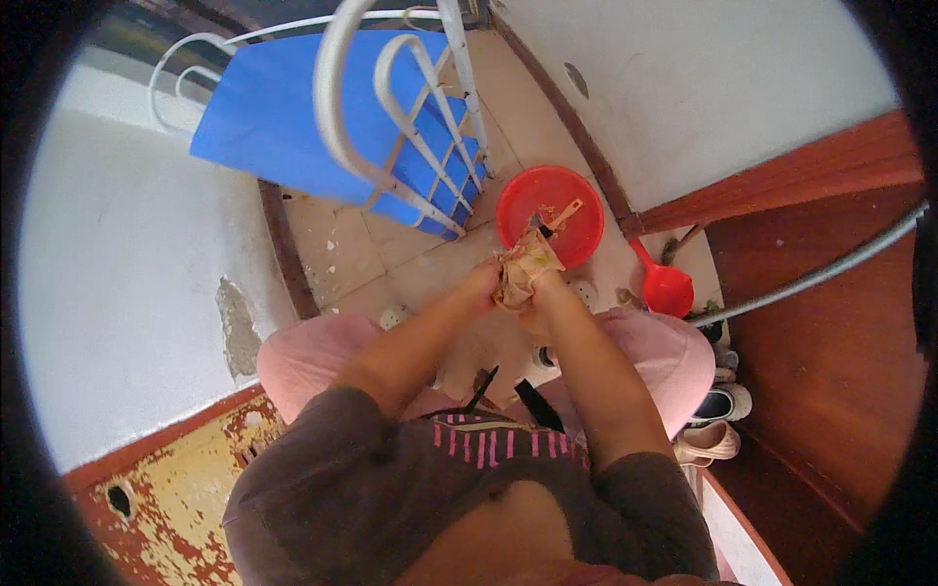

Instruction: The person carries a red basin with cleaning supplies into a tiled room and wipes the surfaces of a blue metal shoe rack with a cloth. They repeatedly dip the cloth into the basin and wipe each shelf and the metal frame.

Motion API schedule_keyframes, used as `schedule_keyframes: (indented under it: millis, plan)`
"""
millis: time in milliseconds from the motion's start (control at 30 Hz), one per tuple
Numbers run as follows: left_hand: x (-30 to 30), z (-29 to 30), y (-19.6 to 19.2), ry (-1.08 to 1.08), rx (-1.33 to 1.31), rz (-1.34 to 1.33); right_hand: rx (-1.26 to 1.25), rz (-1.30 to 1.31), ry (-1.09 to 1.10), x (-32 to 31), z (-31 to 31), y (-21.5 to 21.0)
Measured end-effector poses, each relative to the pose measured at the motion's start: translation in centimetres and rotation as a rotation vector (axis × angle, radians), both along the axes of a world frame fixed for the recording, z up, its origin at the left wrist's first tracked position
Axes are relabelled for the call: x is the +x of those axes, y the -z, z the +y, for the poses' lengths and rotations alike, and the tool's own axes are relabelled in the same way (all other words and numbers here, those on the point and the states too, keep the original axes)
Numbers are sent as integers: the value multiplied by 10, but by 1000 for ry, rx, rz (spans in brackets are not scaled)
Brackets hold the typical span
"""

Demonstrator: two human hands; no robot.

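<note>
1. The white wall (pixel 137 283) stands at the left, its plaster flaked near the bottom; another white wall (pixel 703 88) rises at the upper right.
2. A red-brown wooden panel (pixel 831 361) fills the right side, with a grey pipe (pixel 840 271) crossing in front of it.
3. The tiled floor (pixel 337 234) runs between the walls, spotted with pale specks at the left.
4. A rack (pixel 283 107) of white metal tubing with blue panels stands at the upper left.
5. A round red basin (pixel 582 239) sits on the floor beyond the hands, with brownish bits inside.
6. The tan, crumpled bundle (pixel 528 269) is between the two hands, between the knees, its far end over the basin's near edge.
7. The left grip (pixel 484 283) is closed on the bundle's left side.
8. The right grip (pixel 549 281) is closed on its right side; the fingers are partly hidden.
9. A red ladle (pixel 668 290) lies right of the basin, near the right knee.
10. A beige clog (pixel 708 445) rests by the panel, just beside a dark shoe (pixel 721 403) with a white edge.
11. A brush (pixel 567 213) with a wooden handle and dark head shows against the basin, beyond the bundle.
</note>
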State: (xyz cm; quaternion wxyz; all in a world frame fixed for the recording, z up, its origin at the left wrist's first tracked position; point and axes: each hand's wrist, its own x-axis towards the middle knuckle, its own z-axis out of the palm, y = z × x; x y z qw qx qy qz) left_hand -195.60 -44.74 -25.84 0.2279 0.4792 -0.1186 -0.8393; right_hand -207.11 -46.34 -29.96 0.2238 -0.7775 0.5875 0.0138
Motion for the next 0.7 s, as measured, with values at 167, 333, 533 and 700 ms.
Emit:
schedule_keyframes:
  millis: [167, 333, 533, 700]
  plan:
    - [-26, -45, 82, -79, -134, -214, -169, -36, 438, -96, -33, 91]
    - [-63, -87, 108, 89, -402, -387, 162, -40, 700, -140, -77, 110]
    - [-88, -103, 147, 1421, -842, -1125, 29, -349, 826, -88, -91, 124]
    - [-77, -97, 249, 1346, -1002, -1301, -119, 250, 365, -73, -77, 218]
